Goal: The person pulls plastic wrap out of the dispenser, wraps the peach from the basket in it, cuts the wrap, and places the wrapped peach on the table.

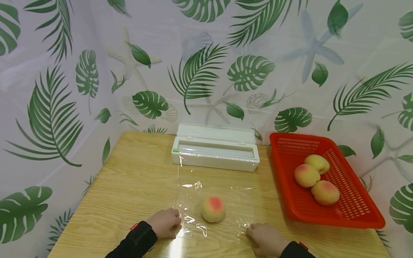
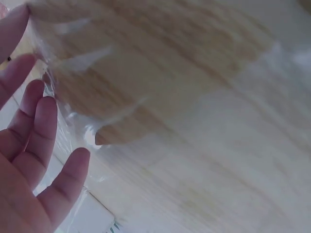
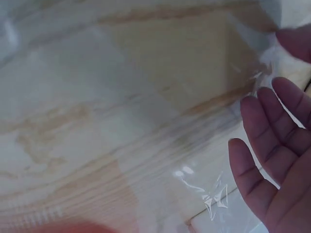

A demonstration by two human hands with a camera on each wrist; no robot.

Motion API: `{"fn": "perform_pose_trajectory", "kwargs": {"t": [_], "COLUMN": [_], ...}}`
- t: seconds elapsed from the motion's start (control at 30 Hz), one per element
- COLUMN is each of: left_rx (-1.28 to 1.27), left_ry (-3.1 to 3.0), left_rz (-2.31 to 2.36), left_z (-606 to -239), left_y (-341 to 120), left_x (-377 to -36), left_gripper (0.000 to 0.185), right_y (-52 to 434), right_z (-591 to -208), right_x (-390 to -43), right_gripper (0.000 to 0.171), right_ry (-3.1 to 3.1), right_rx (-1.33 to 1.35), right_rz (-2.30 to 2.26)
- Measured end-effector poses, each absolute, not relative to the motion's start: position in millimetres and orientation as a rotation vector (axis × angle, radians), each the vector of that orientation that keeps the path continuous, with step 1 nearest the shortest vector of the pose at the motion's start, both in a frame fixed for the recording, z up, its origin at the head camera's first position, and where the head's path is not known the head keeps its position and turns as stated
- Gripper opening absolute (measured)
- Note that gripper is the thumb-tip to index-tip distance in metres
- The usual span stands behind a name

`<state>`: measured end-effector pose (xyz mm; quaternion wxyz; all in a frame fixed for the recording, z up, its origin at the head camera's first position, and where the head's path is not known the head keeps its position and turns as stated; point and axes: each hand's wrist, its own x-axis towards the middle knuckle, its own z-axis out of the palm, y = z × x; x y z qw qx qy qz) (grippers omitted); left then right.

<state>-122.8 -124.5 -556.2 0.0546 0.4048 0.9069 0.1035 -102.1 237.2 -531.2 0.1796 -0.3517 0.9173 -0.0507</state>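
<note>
A sheet of clear plastic wrap (image 1: 190, 215) stretches from a white wrap dispenser (image 1: 214, 163) towards me. My left hand (image 1: 165, 223) holds its near left corner, and the film (image 2: 112, 92) runs off the fingers in the left wrist view. At the near right corner my right hand (image 1: 267, 239) holds the sheet's other side; creased film (image 3: 214, 199) shows beside those fingers in the right wrist view. Between the hands sits a peach (image 1: 213, 209) with a pink-red patch. Whether it lies on or under the film I cannot tell.
A red plastic basket (image 1: 287, 200) with three peaches (image 1: 325, 192) stands at the right of the wooden table (image 1: 129, 172). The dispenser's lid (image 1: 216, 133) is raised, showing the roll. A leaf-patterned cloth (image 1: 200, 71) hangs behind the table.
</note>
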Motion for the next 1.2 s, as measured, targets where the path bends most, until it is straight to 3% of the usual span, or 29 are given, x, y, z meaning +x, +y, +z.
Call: {"fn": "perform_pose_trajectory", "kwargs": {"t": [0.2, 0.57, 1.0, 1.2], "left_rx": [1.287, 1.370, 1.413, 1.435], "left_ry": [2.739, 2.779, 2.785, 2.825], "left_rz": [0.274, 0.216, 0.384, 0.423], "left_z": [-553.2, -551.9, -546.8, -531.6], "left_y": [-124.0, -120.2, -127.7, -130.5], "left_x": [-121.2, -118.7, -127.5, -135.0], "left_gripper": [0.031, 0.034, 0.026, 0.025], "right_y": [238.0, 235.1, 251.7, 254.5], "right_z": [-537.5, -536.6, -532.0, -521.1], "right_x": [-99.5, -98.2, -101.6, -107.4], "right_gripper": [0.012, 0.014, 0.025, 0.029], "right_ry": [2.622, 2.627, 2.854, 2.946], "right_rx": [-0.997, -0.954, -1.240, -1.204], "right_rz": [-0.128, -0.115, -0.352, -0.441]}}
